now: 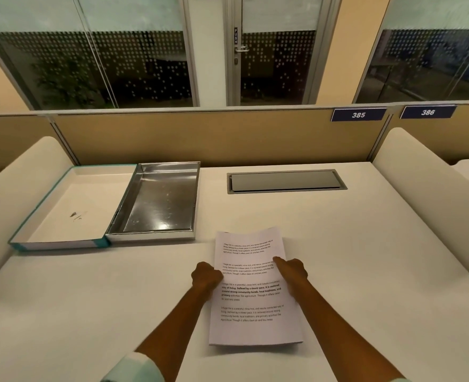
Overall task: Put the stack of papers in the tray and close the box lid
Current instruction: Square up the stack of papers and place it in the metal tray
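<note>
- Head view: left hand (206, 277) and right hand (292, 268) each clasp a side edge of the stack of papers (251, 290) — first step, gripping.
- Next, I'd say: carry it toward ten o'clock into the empty tray (156, 201), box lid (70, 208) lying open beside it on the table (365, 257).

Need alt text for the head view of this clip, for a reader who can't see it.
Two bare hands, left hand and right hand, grip the side edges of a stack of papers printed with text, above a white desk. To the left and farther back, a shiny metal tray sits empty, its teal-edged box lid lying open beside it.
</note>
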`<state>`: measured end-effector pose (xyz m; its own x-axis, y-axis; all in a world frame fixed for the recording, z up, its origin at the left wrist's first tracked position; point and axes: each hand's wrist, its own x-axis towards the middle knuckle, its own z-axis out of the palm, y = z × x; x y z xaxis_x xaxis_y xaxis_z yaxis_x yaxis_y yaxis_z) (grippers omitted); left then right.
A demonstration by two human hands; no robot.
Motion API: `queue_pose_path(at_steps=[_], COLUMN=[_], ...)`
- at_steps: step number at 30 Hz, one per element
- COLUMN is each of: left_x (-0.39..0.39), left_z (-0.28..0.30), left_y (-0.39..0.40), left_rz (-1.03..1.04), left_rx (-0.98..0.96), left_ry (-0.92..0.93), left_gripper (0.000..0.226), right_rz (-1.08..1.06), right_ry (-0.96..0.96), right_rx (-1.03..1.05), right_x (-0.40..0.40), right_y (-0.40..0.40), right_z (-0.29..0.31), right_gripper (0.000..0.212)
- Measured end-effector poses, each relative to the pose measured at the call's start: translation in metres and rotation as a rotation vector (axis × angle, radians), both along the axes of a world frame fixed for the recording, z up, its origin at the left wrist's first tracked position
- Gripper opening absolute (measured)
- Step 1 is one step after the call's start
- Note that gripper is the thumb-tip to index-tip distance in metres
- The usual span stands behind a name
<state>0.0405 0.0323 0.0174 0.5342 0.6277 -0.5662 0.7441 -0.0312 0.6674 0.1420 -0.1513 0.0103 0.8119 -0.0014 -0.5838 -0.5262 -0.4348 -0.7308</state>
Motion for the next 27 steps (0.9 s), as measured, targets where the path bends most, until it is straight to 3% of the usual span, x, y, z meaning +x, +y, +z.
queue_pose_path(at_steps=[4, 7, 10, 13, 27], left_x=[-0.002, -0.004, -0.005, -0.009, -0.001], left_z=[-0.001, 0.000, -0.002, -0.004, -0.004], left_y=[0.000, 0.001, 0.004, 0.007, 0.036], left_rz=[0.034, 0.045, 0.058, 0.062, 0.034], left_rx=[-0.037, -0.121, -0.172, -0.203, -0.425], left_ry=[-0.023, -0.051, -0.059, -0.069, -0.118], left_gripper=[0.026, 0.009, 0.028, 0.029, 0.029], right_rz=[0.041, 0.091, 0.082, 0.050, -0.077], right_ry=[-0.027, -0.037, 0.012, 0.063, 0.180], right_rx=[-0.019, -0.069, -0.047, 0.016, 0.160], right_x=[-0.001, -0.002, 0.000, 0.004, 0.004], right_y=[-0.007, -0.014, -0.020, -0.027, -0.022], right_z=[-0.004, -0.006, -0.009, -0.013, 0.007], right_gripper=[0.022, 0.015, 0.008, 0.006, 0.030])
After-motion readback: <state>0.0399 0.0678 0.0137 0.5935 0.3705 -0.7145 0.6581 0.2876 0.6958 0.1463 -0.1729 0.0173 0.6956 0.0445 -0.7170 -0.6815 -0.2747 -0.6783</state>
